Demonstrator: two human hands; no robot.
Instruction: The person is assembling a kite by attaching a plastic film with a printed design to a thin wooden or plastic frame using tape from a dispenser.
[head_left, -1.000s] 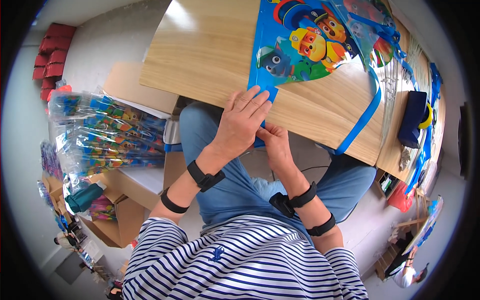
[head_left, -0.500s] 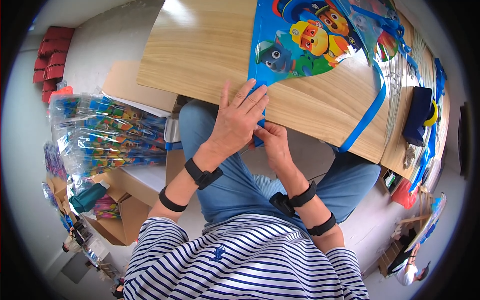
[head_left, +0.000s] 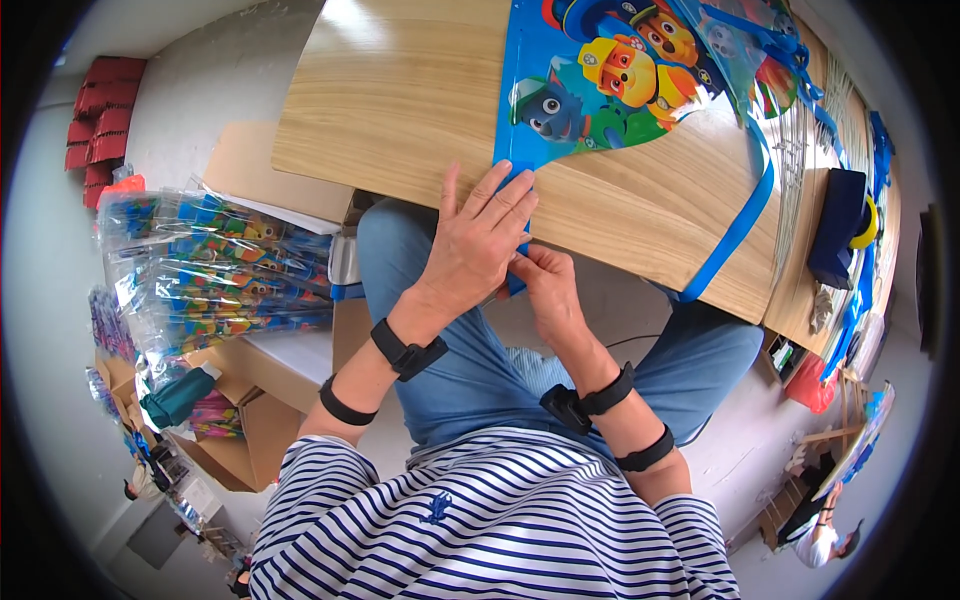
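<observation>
A glossy plastic sheet (head_left: 625, 80) printed with cartoon dogs lies at the table's far side, with a blue ribbon (head_left: 506, 120) along its left edge. My left hand (head_left: 468, 235) rests flat over this ribbon at the table's near edge, fingers stretched out. Just right of it and closer to me, my right hand (head_left: 548, 285) pinches the ribbon's lower end between thumb and fingers, past the edge of the table. The ribbon under my left palm is hidden. A loose blue ribbon loop (head_left: 735, 245) hangs over the near edge farther right.
The wooden table (head_left: 400, 100) spans ahead of my knees. Clear-wrapped printed sheets (head_left: 220, 270) are stacked at the left above cardboard boxes (head_left: 265, 440). A dark blue tape dispenser (head_left: 838, 230) stands at the right, near thin pale sticks (head_left: 790, 200). Other people (head_left: 825, 540) appear at the rim.
The printed sheet and the upper part of its ribbon have shifted very slightly left. Both hands hold nearly the same place and pose.
</observation>
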